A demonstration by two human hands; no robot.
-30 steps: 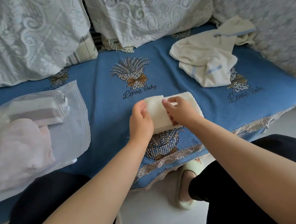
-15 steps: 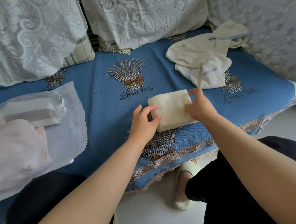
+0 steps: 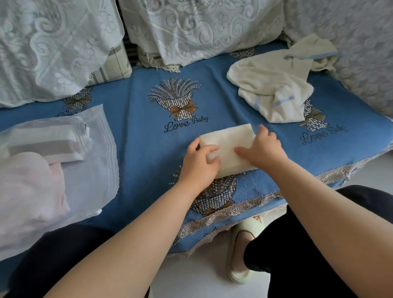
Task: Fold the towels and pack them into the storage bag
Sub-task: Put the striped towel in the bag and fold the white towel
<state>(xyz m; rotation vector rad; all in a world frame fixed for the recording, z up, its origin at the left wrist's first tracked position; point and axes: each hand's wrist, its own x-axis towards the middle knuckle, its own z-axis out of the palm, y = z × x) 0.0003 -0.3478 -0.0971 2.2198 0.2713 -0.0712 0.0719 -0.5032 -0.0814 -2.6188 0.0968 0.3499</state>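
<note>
A small cream towel (image 3: 229, 141), folded into a thick rectangle, lies on the blue sofa cover (image 3: 143, 154) near its front edge. My left hand (image 3: 199, 165) grips the towel's left end, fingers curled over it. My right hand (image 3: 262, 149) holds the right end, thumb laid across the top. A translucent white storage bag (image 3: 95, 175) lies flat at the left. Inside it are a folded grey-striped towel (image 3: 46, 145) and a pale pink towel (image 3: 19, 190). An unfolded cream towel with blue stripes (image 3: 273, 86) lies crumpled at the back right.
Lace-covered cushions (image 3: 190, 17) line the sofa back, and a lace-draped armrest (image 3: 360, 37) stands at the right. My knees in dark trousers and a pale slipper (image 3: 241, 252) are below the sofa's front edge, on a white floor.
My right hand has come down from the towel's far right corner onto its right end. My left hand has slid from beside the towel onto its left end. The towel lies flatter.
</note>
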